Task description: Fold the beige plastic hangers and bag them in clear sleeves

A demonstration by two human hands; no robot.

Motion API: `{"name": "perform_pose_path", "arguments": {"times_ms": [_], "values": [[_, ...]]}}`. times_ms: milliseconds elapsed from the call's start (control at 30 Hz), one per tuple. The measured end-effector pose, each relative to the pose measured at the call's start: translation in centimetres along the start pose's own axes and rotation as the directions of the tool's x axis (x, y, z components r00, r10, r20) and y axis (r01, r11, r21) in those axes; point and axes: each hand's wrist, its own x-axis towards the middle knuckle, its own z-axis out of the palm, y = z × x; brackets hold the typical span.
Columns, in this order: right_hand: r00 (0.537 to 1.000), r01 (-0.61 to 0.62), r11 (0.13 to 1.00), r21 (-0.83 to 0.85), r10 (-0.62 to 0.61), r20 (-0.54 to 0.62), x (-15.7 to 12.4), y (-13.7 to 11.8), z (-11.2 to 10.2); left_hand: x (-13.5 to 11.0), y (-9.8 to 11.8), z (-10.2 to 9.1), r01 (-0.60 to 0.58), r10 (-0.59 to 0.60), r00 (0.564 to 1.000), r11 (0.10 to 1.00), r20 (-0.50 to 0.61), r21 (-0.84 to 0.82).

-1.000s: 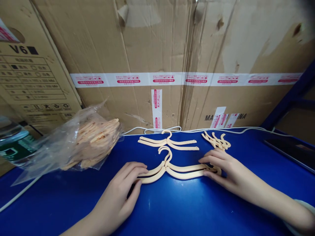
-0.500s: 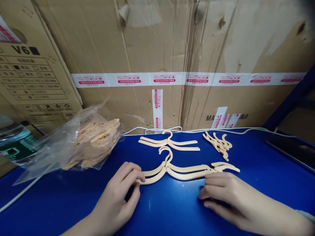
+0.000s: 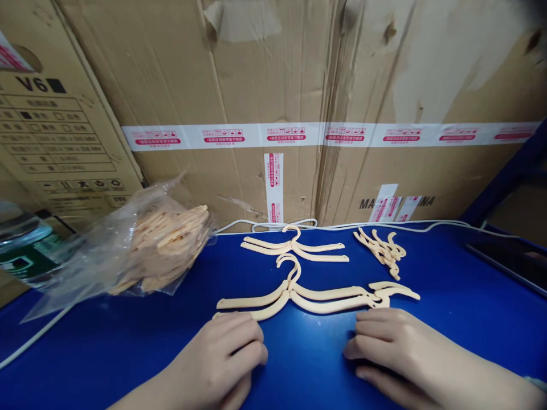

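Head cam — hangers [image 3: 329, 307] fwd of both hands [image 3: 395, 347].

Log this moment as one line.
left hand: curled by near hanger, contact unclear; right hand: curled by small pieces; far hanger: behind near one; plastic bag: left

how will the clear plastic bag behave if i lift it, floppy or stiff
The clear plastic bag will probably flop at its left end, where loose film spreads out. The pale pieces heaped toward its right end likely make that side heavier.
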Motion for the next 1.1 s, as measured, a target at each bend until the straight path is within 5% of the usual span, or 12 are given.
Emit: {"name": "perform_pose_path", "arguments": {"times_ms": [367,900,1100], "values": [[1.0,-0.021,1.0,0.013,0.021,0.019,-0.08,0.2,0.07,0.15,0.01,0.05,-0.011,0.011,1.0,1.0,0.002,0.016],[0.999,-0.052,0.998,0.035,0.052,0.004,-0.08,0.51,0.18,0.01,0.13,-0.07,0.137,-0.137,0.987,0.991,-0.088,-0.008],[0.999,-0.035,0.998,0.047,0.036,-0.023,0.1,0.47,0.19,0.16,-0.02,0.01,0.047,-0.045,0.996,0.999,-0.071,0.022]]}}
